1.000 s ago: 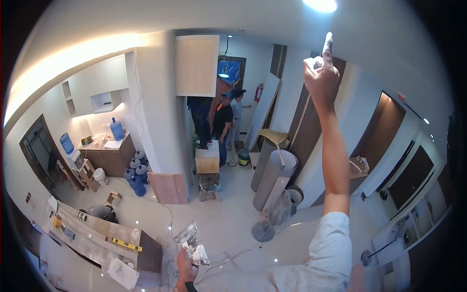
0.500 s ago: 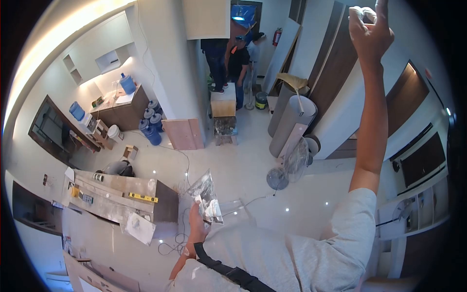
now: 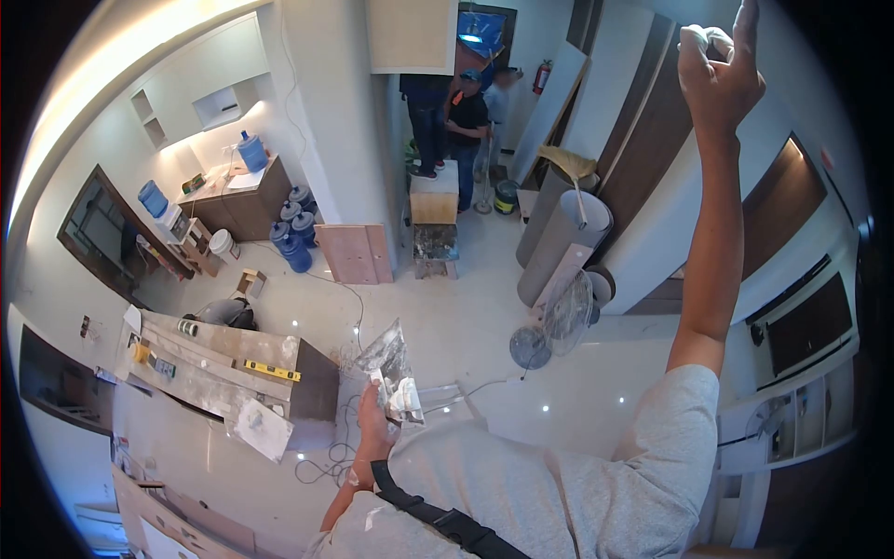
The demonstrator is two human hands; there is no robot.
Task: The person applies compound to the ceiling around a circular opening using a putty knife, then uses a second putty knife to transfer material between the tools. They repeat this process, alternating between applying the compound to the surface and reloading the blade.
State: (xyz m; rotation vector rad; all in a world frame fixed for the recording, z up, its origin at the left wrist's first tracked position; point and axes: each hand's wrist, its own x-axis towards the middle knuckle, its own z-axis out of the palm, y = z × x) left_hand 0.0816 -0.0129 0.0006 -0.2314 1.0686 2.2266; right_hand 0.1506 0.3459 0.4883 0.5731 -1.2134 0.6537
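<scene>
Within the left hand (image 3: 372,425) — silvery plate (image 3: 386,356); white-smeared.

Wearer's two hands (image 3: 721,88) (plus one yellow level (image 3: 272,371))

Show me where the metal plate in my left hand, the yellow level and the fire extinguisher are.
Metal plate (image 3: 387,357): head view, on its bare upper part.
Yellow level (image 3: 272,371): head view, middle of its long body.
Fire extinguisher (image 3: 541,78): head view, on its red body.
</scene>
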